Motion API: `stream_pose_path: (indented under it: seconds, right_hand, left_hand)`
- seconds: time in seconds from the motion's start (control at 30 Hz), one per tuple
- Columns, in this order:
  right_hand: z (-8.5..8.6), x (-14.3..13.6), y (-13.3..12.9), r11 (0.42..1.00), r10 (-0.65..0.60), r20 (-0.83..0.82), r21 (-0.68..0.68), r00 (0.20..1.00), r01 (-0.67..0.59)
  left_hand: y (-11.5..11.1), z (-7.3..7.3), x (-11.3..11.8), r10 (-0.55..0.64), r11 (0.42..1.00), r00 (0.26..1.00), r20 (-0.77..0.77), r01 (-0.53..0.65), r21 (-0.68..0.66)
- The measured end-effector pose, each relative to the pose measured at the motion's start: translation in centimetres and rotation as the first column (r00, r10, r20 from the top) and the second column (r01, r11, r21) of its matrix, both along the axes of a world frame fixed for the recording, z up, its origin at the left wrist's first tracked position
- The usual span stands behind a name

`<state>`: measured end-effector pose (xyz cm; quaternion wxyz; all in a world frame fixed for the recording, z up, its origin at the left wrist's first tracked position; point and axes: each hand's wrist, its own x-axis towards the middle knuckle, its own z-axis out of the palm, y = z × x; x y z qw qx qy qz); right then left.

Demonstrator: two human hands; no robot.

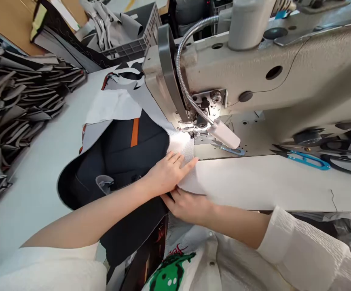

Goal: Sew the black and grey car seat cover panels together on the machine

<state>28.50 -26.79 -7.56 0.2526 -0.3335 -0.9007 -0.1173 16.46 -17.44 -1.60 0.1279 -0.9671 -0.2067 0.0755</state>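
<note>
A black fabric piece (pixel 121 149) with an orange strip (pixel 135 132) and a light grey edge lies left of the sewing machine (pixel 206 105). My left hand (pixel 167 171) rests on the grey fabric (pixel 190 151) just in front of the lit needle area, its fingers stretched out. Below it, my right hand (pixel 189 206) is at the near edge of the same fabric; its fingertips are partly under the material, which it grips. The needle tip itself is too small to make out.
Blue snips (pixel 228 148) lie on the machine bed. Black scissors (pixel 345 155) and more blue snips (pixel 309 159) lie at the right. Stacked fabric pieces (pixel 20 105) stand at the left; a grey crate (pixel 133 46) with fabric is at the back.
</note>
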Motion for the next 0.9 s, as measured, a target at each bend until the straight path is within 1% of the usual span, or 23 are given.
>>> stream_pose_path:
  seconds: [0.03,0.07,0.13,0.17,0.23,0.3,0.37,0.47,0.53,0.63,0.7,0.77,0.83,0.9]
  right_hand:
    - [0.2,0.0,0.0,1.0,-0.004,0.009,-0.004,1.0,0.004]
    - [0.5,0.1,0.1,1.0,-0.002,0.011,-0.01,1.0,0.002]
    - [1.0,0.5,0.3,0.999,0.035,-0.01,-0.035,0.999,-0.035]
    - [1.2,0.9,0.4,0.996,0.072,-0.022,-0.046,0.997,-0.073]
    - [1.5,1.8,0.5,0.985,0.168,-0.018,-0.045,0.986,-0.169]
    - [1.5,2.6,0.4,0.98,0.191,-0.002,-0.048,0.982,-0.191]
    - [1.2,3.2,0.1,0.984,0.172,0.011,-0.045,0.985,-0.171]
    - [0.5,3.6,-0.4,0.988,0.146,-0.021,-0.051,0.989,-0.147]
    - [0.1,3.7,-0.6,0.985,0.146,-0.051,-0.088,0.988,-0.15]
    - [-0.1,3.7,-0.8,0.98,0.126,-0.073,-0.145,0.989,-0.136]
    - [0.0,3.7,-1.0,0.982,0.094,-0.059,-0.158,0.994,-0.103]
    - [0.1,3.6,-1.1,0.984,0.072,-0.031,-0.162,0.997,-0.076]
    - [0.1,3.6,-1.2,0.982,0.064,-0.017,-0.178,0.998,-0.066]
    - [0.1,3.5,-1.2,0.976,0.056,-0.032,-0.21,0.998,-0.061]
  left_hand:
    - [-0.2,0.0,0.1,-0.011,1.0,1.0,-0.014,0.011,0.019]
    - [-0.2,0.1,-0.2,-0.046,0.999,0.999,-0.018,0.047,0.023]
    - [0.4,0.4,-1.1,-0.121,0.992,0.993,-0.012,0.121,-0.021]
    - [0.8,0.6,-1.6,-0.134,0.989,0.991,-0.007,0.133,-0.062]
    - [1.2,1.0,-2.3,-0.111,0.984,0.994,-0.005,0.109,-0.143]
    - [1.2,1.1,-2.3,-0.07,0.977,0.997,-0.016,0.065,-0.202]
    - [0.8,0.8,-1.8,-0.043,0.971,0.999,-0.02,0.037,-0.237]
    - [0.4,0.2,-1.3,-0.015,0.966,1.0,0.011,0.017,-0.258]
    - [0.5,-0.1,-1.4,-0.011,0.961,0.999,0.043,0.022,-0.274]
    - [0.5,0.0,-1.5,-0.007,0.956,0.997,0.075,0.028,-0.294]
    - [0.0,0.2,-1.1,0.007,0.96,0.997,0.073,0.014,-0.278]
    - [-0.8,0.3,-0.4,0.046,0.972,0.997,0.064,-0.03,-0.234]
    - [-1.7,0.3,0.2,0.103,0.978,0.993,0.056,-0.091,-0.187]
    - [-2.2,0.1,0.4,0.123,0.98,0.991,0.056,-0.112,-0.162]
